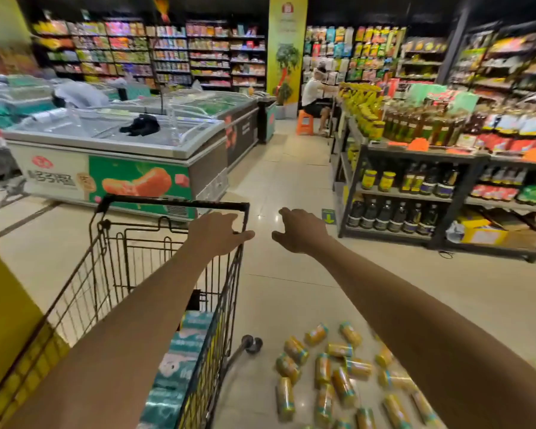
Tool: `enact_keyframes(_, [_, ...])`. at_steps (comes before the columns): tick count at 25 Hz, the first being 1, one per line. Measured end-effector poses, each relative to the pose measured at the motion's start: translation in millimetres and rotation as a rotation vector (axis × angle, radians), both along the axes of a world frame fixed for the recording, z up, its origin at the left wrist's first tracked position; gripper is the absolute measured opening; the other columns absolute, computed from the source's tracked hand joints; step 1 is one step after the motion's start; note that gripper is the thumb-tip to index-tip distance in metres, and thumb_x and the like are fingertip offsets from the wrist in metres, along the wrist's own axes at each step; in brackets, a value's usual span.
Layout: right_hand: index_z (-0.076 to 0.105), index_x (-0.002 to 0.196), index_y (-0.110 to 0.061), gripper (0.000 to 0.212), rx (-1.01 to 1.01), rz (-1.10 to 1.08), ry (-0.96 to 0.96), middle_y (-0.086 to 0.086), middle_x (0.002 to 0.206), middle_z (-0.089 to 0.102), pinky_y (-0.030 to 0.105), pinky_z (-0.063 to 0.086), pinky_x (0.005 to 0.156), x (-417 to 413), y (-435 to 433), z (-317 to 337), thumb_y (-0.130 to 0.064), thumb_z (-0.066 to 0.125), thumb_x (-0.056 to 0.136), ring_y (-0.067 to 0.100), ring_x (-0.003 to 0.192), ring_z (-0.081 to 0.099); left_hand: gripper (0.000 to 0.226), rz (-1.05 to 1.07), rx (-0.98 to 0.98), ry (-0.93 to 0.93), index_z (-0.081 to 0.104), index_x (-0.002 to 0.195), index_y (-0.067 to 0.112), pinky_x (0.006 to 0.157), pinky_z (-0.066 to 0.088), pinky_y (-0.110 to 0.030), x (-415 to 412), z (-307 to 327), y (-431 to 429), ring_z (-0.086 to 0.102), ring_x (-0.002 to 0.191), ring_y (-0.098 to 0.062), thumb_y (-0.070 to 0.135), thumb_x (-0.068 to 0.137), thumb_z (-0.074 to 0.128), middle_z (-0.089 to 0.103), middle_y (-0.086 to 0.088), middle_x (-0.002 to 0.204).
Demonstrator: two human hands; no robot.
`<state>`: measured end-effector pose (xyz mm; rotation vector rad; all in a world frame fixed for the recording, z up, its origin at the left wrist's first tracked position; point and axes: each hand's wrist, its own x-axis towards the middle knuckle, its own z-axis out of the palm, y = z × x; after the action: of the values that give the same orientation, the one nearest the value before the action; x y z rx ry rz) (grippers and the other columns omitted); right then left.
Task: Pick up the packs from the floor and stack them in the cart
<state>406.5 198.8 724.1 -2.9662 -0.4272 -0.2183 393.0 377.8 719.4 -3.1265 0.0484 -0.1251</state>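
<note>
Broadly, the person stands in a supermarket aisle with both arms stretched forward, the chest freezer [115, 156] ahead on the left and a bottle-laden shelf unit [415, 193] ahead on the right, leaving a wide lane of bare tiled floor [291, 168] between them. The wire cart [155, 274] sits low on the left, close against a yellow wall [7, 305], and already carries teal-wrapped packs [180, 348] along its right side. The left hand [217, 233] rests over the cart's top right rail, fingers loosely curled on it, gripping nothing else; the right hand [300, 230] hangs open and empty in the air, just beside the cart. The yellow packs [331, 373] lie scattered on the floor beneath the right forearm, near the cart's wheel [252, 343]. The step in hand looks like a reach down for a pack; it would go best with the left hand steadying the cart while the right drops to the nearest pack by the wheel, lifting it clear over the right rail. Loose packs underfoot risk being trodden on or kicked.
</note>
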Motion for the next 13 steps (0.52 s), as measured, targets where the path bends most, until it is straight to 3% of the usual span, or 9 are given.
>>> enact_keyframes(5, [0.044, 0.134, -0.013, 0.054, -0.045, -0.299, 0.018, 0.010, 0.126, 0.057, 0.038, 0.047, 0.083, -63.8, -146.3, -2.7, -0.046, 0.051, 0.092, 0.031, 0.114, 0.055, 0.074, -0.317, 0.052, 0.015, 0.035, 0.145, 0.030, 0.103, 0.034, -0.039, -16.0, 0.8, -155.1, 0.044, 0.128, -0.027, 0.073, 0.086, 0.032, 0.047, -0.004, 0.141])
enact_keyframes(13, [0.039, 0.138, -0.014, 0.056, 0.003, -0.775, 0.027, 0.012, 0.131, 0.051, 0.038, 0.045, 0.088, -268.5, -385.0, -10.3, -0.046, 0.048, 0.094, 0.031, 0.118, 0.051, 0.080, -0.791, 0.110, -0.005, 0.037, 0.144, 0.027, 0.091, 0.047, -0.039, -138.4, -2.2, -424.6, 0.049, 0.122, -0.028, 0.078, 0.084, 0.028, 0.049, -0.007, 0.137])
